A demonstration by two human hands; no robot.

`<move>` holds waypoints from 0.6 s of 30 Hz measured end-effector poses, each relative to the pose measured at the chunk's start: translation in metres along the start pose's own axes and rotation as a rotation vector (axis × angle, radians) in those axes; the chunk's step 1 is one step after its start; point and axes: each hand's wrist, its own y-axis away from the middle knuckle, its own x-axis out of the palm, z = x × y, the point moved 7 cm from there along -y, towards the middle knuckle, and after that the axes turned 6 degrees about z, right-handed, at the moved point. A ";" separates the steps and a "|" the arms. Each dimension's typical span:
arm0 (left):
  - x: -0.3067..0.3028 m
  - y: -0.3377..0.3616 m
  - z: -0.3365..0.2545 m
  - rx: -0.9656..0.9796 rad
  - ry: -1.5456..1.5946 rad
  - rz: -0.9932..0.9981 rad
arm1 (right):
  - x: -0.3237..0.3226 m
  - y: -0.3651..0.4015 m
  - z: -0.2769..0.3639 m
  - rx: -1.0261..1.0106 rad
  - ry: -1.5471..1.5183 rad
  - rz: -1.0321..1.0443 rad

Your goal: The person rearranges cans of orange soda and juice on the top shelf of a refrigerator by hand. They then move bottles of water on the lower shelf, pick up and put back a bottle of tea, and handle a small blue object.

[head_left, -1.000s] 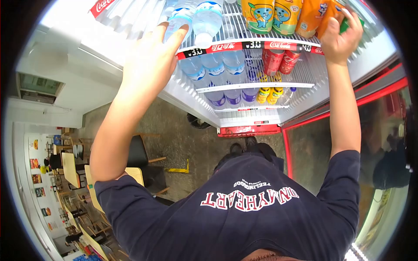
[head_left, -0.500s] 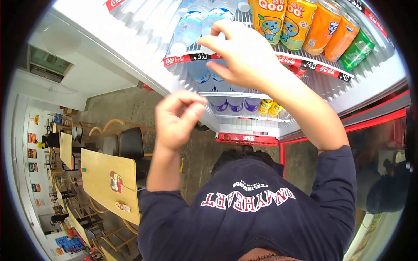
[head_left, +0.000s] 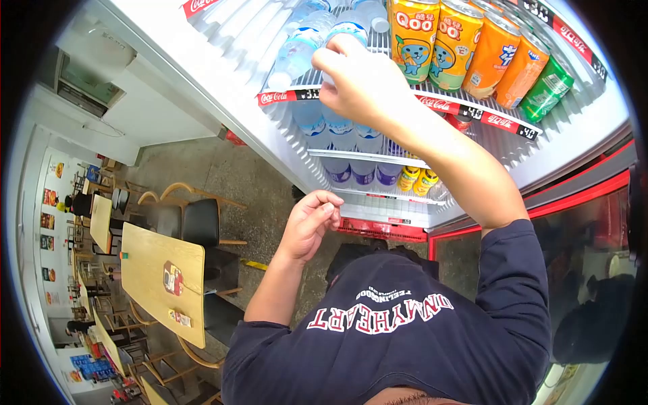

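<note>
My right hand (head_left: 361,84) reaches into an open drinks fridge, fingers curled round the neck end of a clear water bottle (head_left: 349,28) with a blue-and-white label. The bottle lies tilted on the upper shelf, and the hand hides its cap. Beside it, to the left, another water bottle (head_left: 291,57) points its white cap toward the shelf's front edge. My left hand (head_left: 312,226) hangs below the shelves, outside the fridge, with thumb and fingers curled together and nothing visible in them.
Orange Qoo cans (head_left: 413,40), orange soda cans (head_left: 493,57) and a green can (head_left: 548,88) stand right of the bottles. Price strips edge the shelf (head_left: 442,104). Lower shelves hold purple-labelled bottles (head_left: 362,174). The open door (head_left: 513,263) is at right; a wooden table (head_left: 152,270) and chairs at left.
My right hand has closed its fingers at the bottle's neck, where they were spread before. My left hand has moved down and right, away from the shelf edge. The view has shifted slightly.
</note>
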 end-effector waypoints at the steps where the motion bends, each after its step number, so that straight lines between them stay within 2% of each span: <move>1: 0.001 -0.002 0.002 -0.007 0.024 0.016 | -0.010 -0.002 0.000 -0.016 -0.002 -0.053; 5: 0.012 -0.012 0.001 -0.009 0.159 0.108 | -0.054 -0.006 -0.001 -0.029 0.011 -0.217; 7: 0.024 -0.021 -0.004 -0.025 0.206 0.156 | -0.062 -0.017 -0.016 0.152 -0.193 0.349; 9: 0.032 -0.031 -0.007 -0.026 0.244 0.238 | -0.060 0.006 -0.008 0.019 -0.009 -0.221; 13: 0.049 -0.046 -0.009 -0.031 0.298 0.343 | -0.064 0.022 -0.012 -0.115 -0.050 -0.321; 18: 0.070 -0.073 -0.027 -0.033 0.228 0.413 | -0.097 0.044 -0.010 -0.243 -0.100 -0.630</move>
